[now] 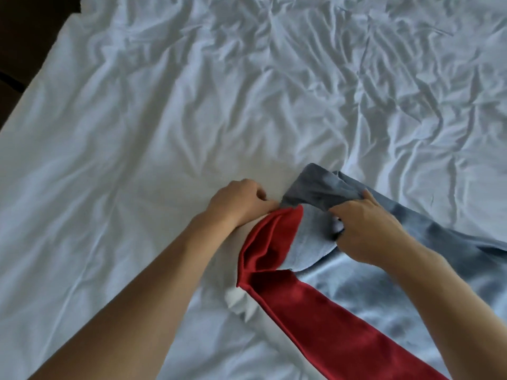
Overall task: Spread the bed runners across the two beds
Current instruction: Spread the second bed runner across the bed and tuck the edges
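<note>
The runner (315, 311), blue-grey on one face and red on the other, lies bunched and part-folded on the near right of the white bed (137, 133), trailing off toward the lower right. The left hand (241, 204) pinches the folded red edge at its tip, and the right hand (365, 231) is closed on a gathered blue-grey fold just beside it. The cloth looks soft, limp and light, likely to sag and crease between grips, so it is best taken at the corners or end hem and drawn taut across.
</note>
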Tool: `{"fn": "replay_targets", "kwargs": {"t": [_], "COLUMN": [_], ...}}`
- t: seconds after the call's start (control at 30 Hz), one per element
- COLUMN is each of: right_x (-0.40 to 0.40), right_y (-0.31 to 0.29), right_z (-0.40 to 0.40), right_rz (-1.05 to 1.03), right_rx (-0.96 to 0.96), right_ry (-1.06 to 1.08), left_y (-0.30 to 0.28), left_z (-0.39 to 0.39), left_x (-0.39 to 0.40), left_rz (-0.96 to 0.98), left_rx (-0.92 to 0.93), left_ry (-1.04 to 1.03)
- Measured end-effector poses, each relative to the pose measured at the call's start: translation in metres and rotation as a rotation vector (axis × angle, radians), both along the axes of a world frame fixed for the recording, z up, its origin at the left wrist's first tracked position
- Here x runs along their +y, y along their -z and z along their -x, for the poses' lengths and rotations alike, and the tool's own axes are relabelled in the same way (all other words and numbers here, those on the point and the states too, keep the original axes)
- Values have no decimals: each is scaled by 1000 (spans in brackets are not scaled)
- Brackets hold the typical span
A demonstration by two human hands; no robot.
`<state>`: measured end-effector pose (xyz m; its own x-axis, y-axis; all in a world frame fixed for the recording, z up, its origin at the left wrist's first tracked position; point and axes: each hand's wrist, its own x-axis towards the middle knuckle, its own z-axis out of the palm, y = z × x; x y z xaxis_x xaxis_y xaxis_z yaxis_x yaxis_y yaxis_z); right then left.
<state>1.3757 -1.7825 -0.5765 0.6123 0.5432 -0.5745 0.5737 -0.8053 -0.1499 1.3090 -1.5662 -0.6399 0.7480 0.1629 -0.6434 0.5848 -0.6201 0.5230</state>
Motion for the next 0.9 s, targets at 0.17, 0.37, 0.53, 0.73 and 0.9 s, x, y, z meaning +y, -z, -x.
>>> {"fn": "replay_targets", "kwargs": {"t": [0.17,0.37,0.53,0.73,0.9], "right_x": [15,33,-14,-90,-126], "right_y": [-25,4,19,15,5], "right_z": [-4,-4,-6,6,13], "right_rz": [-384,-186,-131,2,62], "right_rx": [2,-236,-300,-340,-281], "right_ry": [188,-9,130,251,294], "left_y": [-6,-18,-25,-26,-37], "left_z": [-3,4,2,-19,-21], "left_x": [-44,-65,-71,-101,-154], "left_rz": [-133,-209,-33,-238,-146], "left_rx": [-148,-377,-381,-105,-322], "left_ry": [109,117,-24,113,151]}}
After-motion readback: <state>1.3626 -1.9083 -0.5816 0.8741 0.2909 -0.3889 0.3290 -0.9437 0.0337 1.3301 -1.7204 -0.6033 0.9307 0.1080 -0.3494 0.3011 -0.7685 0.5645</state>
